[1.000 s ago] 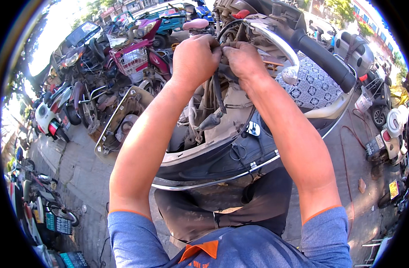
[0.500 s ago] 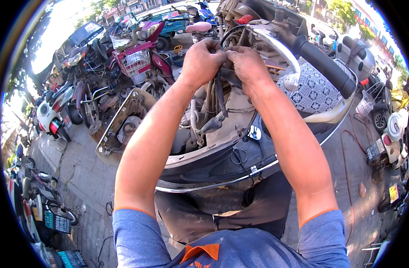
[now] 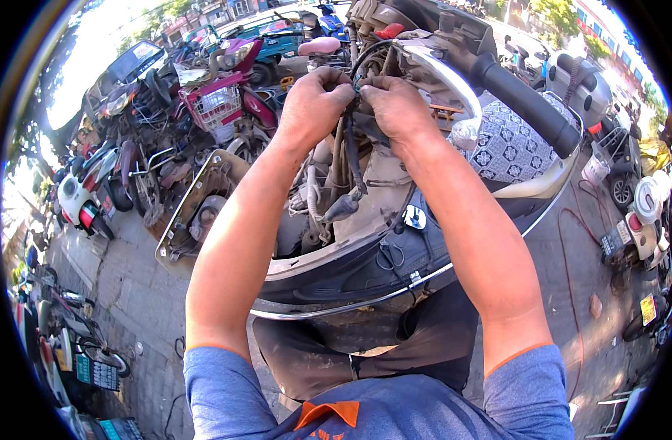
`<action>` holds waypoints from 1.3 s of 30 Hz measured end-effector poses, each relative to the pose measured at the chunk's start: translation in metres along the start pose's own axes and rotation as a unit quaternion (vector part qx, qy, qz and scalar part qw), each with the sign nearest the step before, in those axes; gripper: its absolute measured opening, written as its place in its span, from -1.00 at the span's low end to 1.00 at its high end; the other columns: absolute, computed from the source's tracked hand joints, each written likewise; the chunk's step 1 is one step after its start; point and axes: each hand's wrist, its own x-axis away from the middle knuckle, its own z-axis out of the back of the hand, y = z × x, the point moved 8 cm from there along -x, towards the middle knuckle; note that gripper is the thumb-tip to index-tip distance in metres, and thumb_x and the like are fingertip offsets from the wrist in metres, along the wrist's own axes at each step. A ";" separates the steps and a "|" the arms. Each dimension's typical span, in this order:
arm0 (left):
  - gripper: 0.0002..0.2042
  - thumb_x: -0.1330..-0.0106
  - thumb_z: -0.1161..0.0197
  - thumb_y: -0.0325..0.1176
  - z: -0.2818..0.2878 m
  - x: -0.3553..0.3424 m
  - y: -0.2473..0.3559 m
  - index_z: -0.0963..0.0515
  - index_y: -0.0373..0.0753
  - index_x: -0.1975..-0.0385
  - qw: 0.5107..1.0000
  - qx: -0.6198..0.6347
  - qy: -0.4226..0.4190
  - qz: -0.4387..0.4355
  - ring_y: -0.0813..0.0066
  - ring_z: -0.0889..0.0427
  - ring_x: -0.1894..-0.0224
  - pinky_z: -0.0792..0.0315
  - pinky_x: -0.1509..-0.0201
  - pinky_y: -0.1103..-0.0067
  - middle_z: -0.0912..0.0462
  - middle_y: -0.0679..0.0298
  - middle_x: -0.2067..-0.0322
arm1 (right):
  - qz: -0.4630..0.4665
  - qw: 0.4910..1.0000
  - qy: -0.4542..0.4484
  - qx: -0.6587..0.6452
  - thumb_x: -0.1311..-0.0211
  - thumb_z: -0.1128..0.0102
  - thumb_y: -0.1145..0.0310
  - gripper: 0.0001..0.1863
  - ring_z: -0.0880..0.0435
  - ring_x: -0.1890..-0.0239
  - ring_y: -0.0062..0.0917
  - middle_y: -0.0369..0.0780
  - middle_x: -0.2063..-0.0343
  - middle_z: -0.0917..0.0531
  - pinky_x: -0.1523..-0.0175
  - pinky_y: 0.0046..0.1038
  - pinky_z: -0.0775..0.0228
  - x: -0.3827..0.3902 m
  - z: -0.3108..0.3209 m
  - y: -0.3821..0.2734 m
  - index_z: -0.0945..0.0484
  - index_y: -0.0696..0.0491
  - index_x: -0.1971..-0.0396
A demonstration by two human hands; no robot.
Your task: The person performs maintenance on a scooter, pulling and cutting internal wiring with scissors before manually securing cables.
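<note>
Both my hands are raised over the opened front of a scooter (image 3: 336,282), fingertips nearly meeting. My left hand (image 3: 314,108) pinches thin wires at the top of a dark wiring bundle (image 3: 353,158). From the other side my right hand (image 3: 399,110) grips the same wires between thumb and forefinger. A small greenish bit shows between the fingertips; the exact ends are mostly hidden. A black cable (image 3: 374,48) arches above the hands. Lower down hangs a grey rubber boot (image 3: 342,208). To the right are the curved metal handlebar (image 3: 453,77) and its black grip (image 3: 530,106).
A patterned seat cover (image 3: 519,143) lies beyond the grip. A detached panel (image 3: 196,205) stands left of the scooter. Several scooters, including a pink one with a basket (image 3: 218,106), crowd the left. A red hose (image 3: 567,271) runs along the paving at right.
My hands have shifted slightly left in the picture, and the scooter appears a little further left too. Both pinches stay closed, with the greenish bit now showing between the fingertips.
</note>
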 end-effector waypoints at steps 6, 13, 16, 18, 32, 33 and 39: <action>-0.69 -0.34 -0.42 -0.20 0.010 0.001 0.027 -0.78 -0.35 0.14 0.980 -0.176 0.048 -0.074 0.40 -0.79 0.25 -0.60 0.03 0.49 -0.84 0.08 0.29 | -0.003 1.000 0.000 0.002 -0.55 -0.15 0.45 -0.84 -0.64 0.33 -0.62 -0.29 0.32 -0.71 0.17 -0.51 -0.55 -0.010 0.000 0.010 -0.70 0.14 0.09; -0.65 -0.22 -0.38 -0.29 0.004 -0.008 0.047 -0.69 -0.37 0.06 0.979 -0.191 0.001 -0.077 -0.04 -0.81 0.16 -0.62 0.03 0.22 -0.77 -0.20 0.26 | 0.014 1.000 -0.021 -0.006 -0.51 -0.19 0.44 -0.86 -0.63 0.44 -0.63 -0.30 0.42 -0.72 0.35 -0.58 -0.42 -0.019 0.013 0.026 -0.73 0.06 0.11; -0.65 -0.23 -0.38 -0.29 0.005 -0.012 0.043 -0.69 -0.39 0.07 0.968 -0.214 0.006 -0.127 -0.06 -0.80 0.17 -0.62 0.04 0.23 -0.76 -0.19 0.29 | 0.026 0.998 -0.047 -0.024 -0.44 -0.18 0.44 -0.82 -0.64 0.47 -0.58 -0.29 0.43 -0.72 0.35 -0.46 -0.45 -0.028 0.010 0.028 -0.74 0.11 0.15; -0.65 -0.23 -0.38 -0.28 0.002 -0.014 0.036 -0.69 -0.39 0.07 0.972 -0.205 -0.020 -0.114 -0.07 -0.80 0.17 -0.62 0.03 0.24 -0.76 -0.20 0.30 | -0.015 0.995 -0.061 -0.077 -0.39 -0.16 0.47 -0.82 -0.70 0.49 -0.47 -0.23 0.44 -0.73 0.34 -0.34 -0.59 -0.036 0.006 0.039 -0.73 0.17 0.21; -0.63 -0.31 -0.34 -0.16 0.001 -0.030 0.015 -0.71 -0.43 0.22 0.983 -0.157 -0.091 -0.034 0.15 -0.77 0.29 -0.58 0.15 0.25 -0.76 -0.12 0.37 | 0.043 0.997 -0.028 0.051 -0.47 -0.13 0.45 -0.81 -0.70 0.46 -0.49 -0.23 0.42 -0.74 0.34 -0.43 -0.57 -0.031 0.003 0.022 -0.73 0.16 0.17; -0.62 -0.30 -0.34 -0.14 0.002 -0.031 0.015 -0.72 -0.44 0.25 0.976 -0.196 -0.091 -0.026 0.12 -0.77 0.30 -0.58 0.15 0.24 -0.75 -0.14 0.38 | 0.026 0.999 -0.028 0.024 -0.47 -0.13 0.46 -0.81 -0.69 0.47 -0.49 -0.23 0.42 -0.73 0.35 -0.42 -0.57 -0.030 0.002 0.023 -0.73 0.16 0.16; -0.56 -0.23 -0.36 -0.08 -0.004 -0.035 0.041 -0.72 -0.48 0.33 0.929 -0.345 -0.082 -0.107 -0.20 -0.79 0.23 -0.62 0.06 0.11 -0.73 -0.32 0.35 | -0.032 0.993 -0.052 -0.097 -0.50 -0.05 0.49 -0.79 -0.68 0.52 -0.48 -0.23 0.43 -0.72 0.39 -0.39 -0.58 -0.025 0.003 0.029 -0.70 0.14 0.17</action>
